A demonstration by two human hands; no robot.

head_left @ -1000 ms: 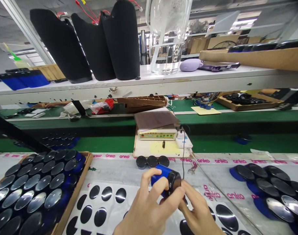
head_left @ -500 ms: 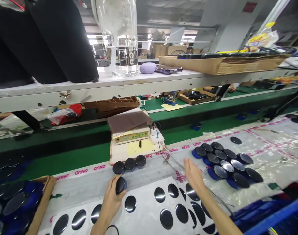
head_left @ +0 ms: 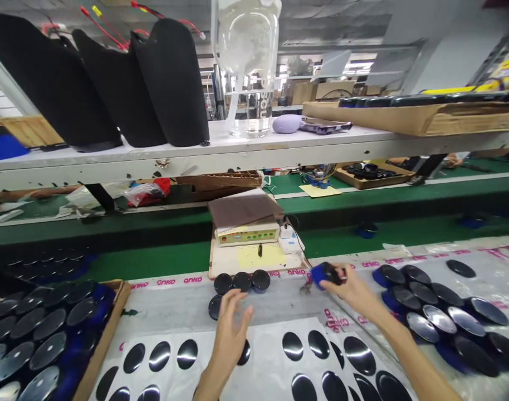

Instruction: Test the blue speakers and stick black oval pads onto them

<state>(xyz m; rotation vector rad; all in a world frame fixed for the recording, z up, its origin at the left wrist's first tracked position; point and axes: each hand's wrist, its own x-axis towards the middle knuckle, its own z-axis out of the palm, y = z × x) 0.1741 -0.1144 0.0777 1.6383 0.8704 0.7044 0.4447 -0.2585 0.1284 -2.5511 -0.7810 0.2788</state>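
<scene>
My right hand (head_left: 353,292) grips a round blue piece with a black face (head_left: 322,276), tilted on its side above the bench. Its fingertips wrap the far edge. My left hand (head_left: 228,337) has thumb and fingers apart and holds nothing. Just beyond its fingertips sits a black-topped round piece (head_left: 215,307), partly covered by the fingers. Behind that, a short row of like pieces (head_left: 242,282) stands before the control box. Under my left hand lies a white sheet (head_left: 267,356) bearing black discs (head_left: 187,354).
A cardboard tray (head_left: 99,340) of black-topped blue pieces stands at left. More such pieces (head_left: 436,317) cluster at right beside a loose black disc (head_left: 460,268). A control box (head_left: 248,234) sits at the back. Overhead, a shelf (head_left: 187,161) carries a glass jug (head_left: 250,111).
My left hand has let go of the black-topped piece, which now stands near the row. My right hand now holds a blue piece. The view has turned left.
</scene>
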